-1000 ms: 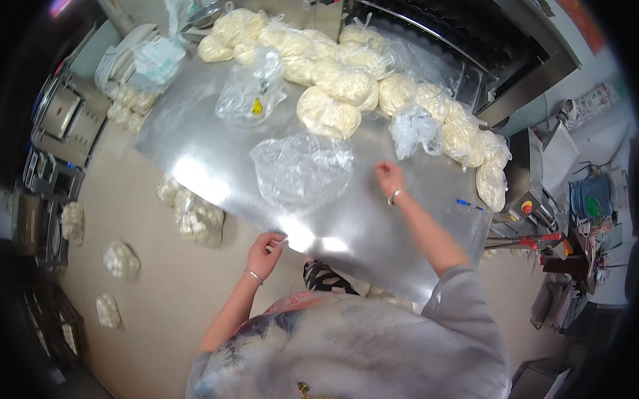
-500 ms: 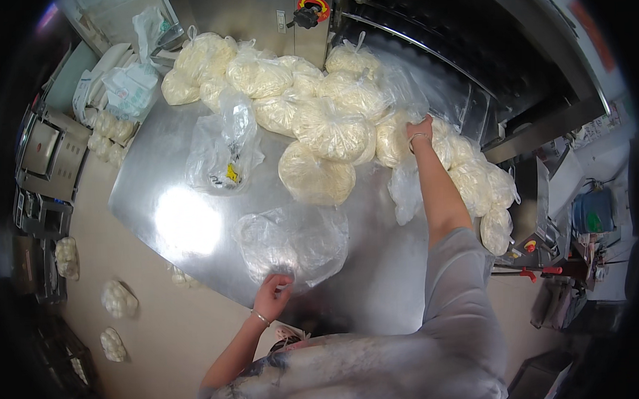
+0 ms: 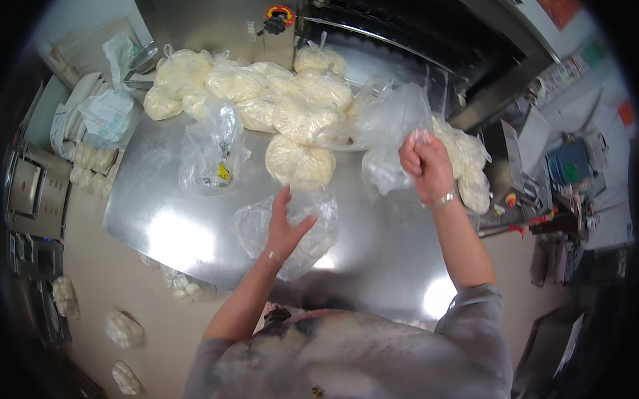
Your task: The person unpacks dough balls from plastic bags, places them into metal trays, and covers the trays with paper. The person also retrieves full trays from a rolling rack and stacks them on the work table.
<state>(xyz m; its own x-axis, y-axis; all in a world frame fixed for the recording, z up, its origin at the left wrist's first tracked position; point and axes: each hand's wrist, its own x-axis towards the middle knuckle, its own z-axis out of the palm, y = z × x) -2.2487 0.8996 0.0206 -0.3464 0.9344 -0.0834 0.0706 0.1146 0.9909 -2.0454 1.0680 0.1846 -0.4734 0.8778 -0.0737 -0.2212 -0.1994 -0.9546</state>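
Note:
My right hand [image 3: 428, 160] is closed around the gathered end of a see-through plastic bag [image 3: 395, 119], which hangs crumpled over the metal table and beside the filled bags. My left hand [image 3: 287, 229] is open, thumb and fingers apart, above a flat see-through plastic bag [image 3: 321, 234] on the table. Just beyond it sits a knotted bag of pale, noodle-like strands [image 3: 299, 161]. Many more such bags [image 3: 238, 83] are heaped along the back of the table. Another crumpled plastic bag [image 3: 212, 154] with yellow and black print lies to the left.
The shiny metal table [image 3: 157, 191] fills the middle. Behind it stands a machine with a red-and-yellow knob [image 3: 279, 18]. Bags of white pieces [image 3: 123, 329] lie on the floor to the left. A metal appliance [image 3: 34, 192] stands at far left, and a blue container [image 3: 570, 164] at far right.
My right hand has drawn the plastic bag off the heap, toward me. My left hand has risen from the near edge of the flat bag and opened. The view has shifted slightly.

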